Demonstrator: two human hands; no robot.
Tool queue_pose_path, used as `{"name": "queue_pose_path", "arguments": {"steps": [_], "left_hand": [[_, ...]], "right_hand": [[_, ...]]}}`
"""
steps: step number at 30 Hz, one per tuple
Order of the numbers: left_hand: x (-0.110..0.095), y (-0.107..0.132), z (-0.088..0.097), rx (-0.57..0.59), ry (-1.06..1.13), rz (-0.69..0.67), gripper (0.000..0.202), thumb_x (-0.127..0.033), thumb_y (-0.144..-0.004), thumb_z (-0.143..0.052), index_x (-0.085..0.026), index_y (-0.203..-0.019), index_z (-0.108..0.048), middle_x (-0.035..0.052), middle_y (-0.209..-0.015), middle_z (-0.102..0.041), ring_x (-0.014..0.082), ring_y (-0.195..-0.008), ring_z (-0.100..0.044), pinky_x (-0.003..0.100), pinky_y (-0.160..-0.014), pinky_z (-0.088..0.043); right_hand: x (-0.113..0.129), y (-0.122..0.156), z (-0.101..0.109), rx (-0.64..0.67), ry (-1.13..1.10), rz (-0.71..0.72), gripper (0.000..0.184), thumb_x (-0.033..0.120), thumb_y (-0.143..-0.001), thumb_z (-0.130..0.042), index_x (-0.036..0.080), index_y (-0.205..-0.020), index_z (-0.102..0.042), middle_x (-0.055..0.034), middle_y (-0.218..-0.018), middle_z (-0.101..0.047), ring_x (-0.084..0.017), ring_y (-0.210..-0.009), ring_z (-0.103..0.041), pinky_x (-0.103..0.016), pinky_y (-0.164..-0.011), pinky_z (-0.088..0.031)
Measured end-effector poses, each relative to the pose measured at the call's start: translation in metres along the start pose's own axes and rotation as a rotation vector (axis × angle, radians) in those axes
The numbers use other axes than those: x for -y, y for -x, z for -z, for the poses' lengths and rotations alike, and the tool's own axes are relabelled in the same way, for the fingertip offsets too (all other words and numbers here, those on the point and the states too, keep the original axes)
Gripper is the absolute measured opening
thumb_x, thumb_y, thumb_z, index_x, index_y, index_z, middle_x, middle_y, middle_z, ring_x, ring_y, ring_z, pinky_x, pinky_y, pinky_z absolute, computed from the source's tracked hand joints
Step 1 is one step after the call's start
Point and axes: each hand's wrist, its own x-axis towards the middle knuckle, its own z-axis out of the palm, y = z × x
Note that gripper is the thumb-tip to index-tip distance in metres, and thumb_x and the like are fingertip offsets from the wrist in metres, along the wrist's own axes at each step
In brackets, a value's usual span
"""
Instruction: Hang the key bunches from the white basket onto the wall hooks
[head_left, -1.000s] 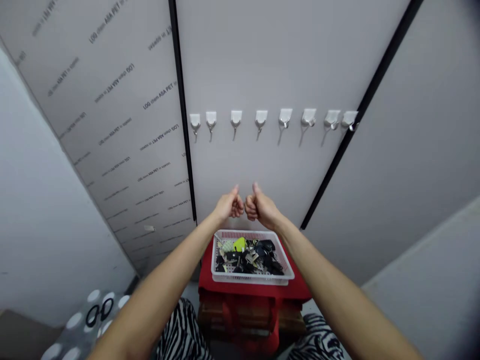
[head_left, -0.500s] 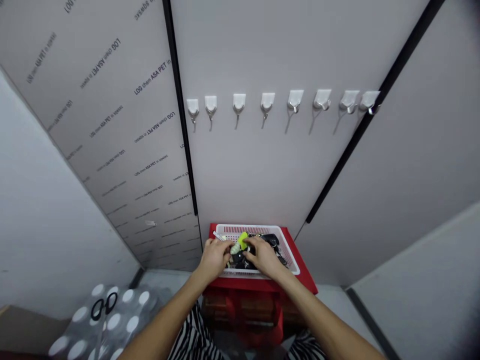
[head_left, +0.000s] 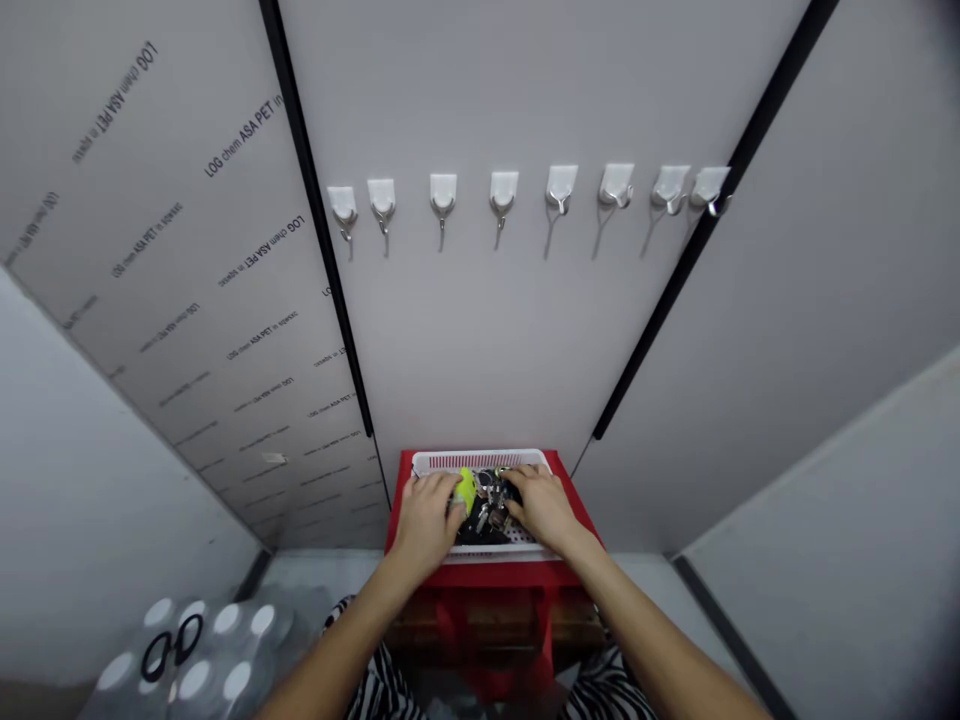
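A white slotted basket [head_left: 480,461] sits on a red stand [head_left: 487,575] against the wall, filled with several keys and black fobs [head_left: 491,498]. My left hand [head_left: 427,515] lies palm down in the basket's left half, its fingers curled beside a yellow-green tag [head_left: 466,489]. My right hand [head_left: 541,505] lies palm down in the right half, fingers bent into the pile of keys. Whether either hand grips anything is hidden under the fingers.
A row of several white adhesive hooks [head_left: 502,190] with metal prongs runs across the grey wall panel above, all bare. Black vertical strips [head_left: 319,230] divide the panels. A grey polka-dot bag with a black glasses print [head_left: 187,655] lies at the lower left. Zebra-striped trousers [head_left: 382,690] show below.
Both hands dropped from a thumbs-up in front of the wall down into the basket and now rest among the keys. The camera view has shifted slightly to the right.
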Motion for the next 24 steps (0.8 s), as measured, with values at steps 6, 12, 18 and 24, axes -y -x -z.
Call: {"name": "queue_pose_path", "arguments": {"steps": [6,12,18,24], "left_hand": [[-0.001,-0.003,-0.022,0.063,0.130,0.062,0.036,-0.010,-0.058,-0.044,-0.018,-0.093,-0.045,0.0052,-0.100,-0.042,0.0165,-0.091,-0.040,0.029,-0.079,-0.032],[0.005,-0.004,-0.020,-0.001,0.248,0.115,0.035,-0.003,-0.059,-0.034,-0.015,-0.091,-0.045,0.0048,-0.092,-0.046,0.0128,-0.090,-0.040,0.026,-0.082,-0.031],[0.001,-0.001,-0.020,-0.008,0.197,0.114,0.031,-0.007,-0.061,-0.035,-0.015,-0.089,-0.046,0.0051,-0.091,-0.045,0.0138,-0.088,-0.040,0.026,-0.081,-0.031],[0.002,0.001,-0.021,-0.025,0.191,0.110,0.027,-0.008,-0.063,-0.035,-0.017,-0.085,-0.047,0.0036,-0.088,-0.045,0.0132,-0.084,-0.042,0.026,-0.077,-0.034]], "right_hand": [[-0.007,-0.006,0.002,0.066,-0.131,0.060,0.029,0.021,-0.065,-0.041,0.018,-0.093,-0.052,-0.0054,-0.089,-0.054,-0.016,-0.083,-0.046,-0.025,-0.073,-0.032],[-0.017,-0.009,0.004,0.046,-0.012,0.005,0.039,0.010,-0.061,-0.039,0.018,-0.099,-0.048,-0.0076,-0.101,-0.050,-0.018,-0.093,-0.042,-0.027,-0.077,-0.029],[-0.010,-0.021,0.005,0.149,0.150,0.026,0.032,0.016,-0.057,-0.046,0.018,-0.088,-0.053,-0.0106,-0.093,-0.053,-0.024,-0.089,-0.043,-0.033,-0.070,-0.030],[-0.019,-0.017,0.009,0.015,0.013,-0.079,0.027,0.022,-0.053,-0.052,0.016,-0.079,-0.049,-0.0059,-0.077,-0.057,-0.017,-0.074,-0.049,-0.026,-0.065,-0.031]]}}
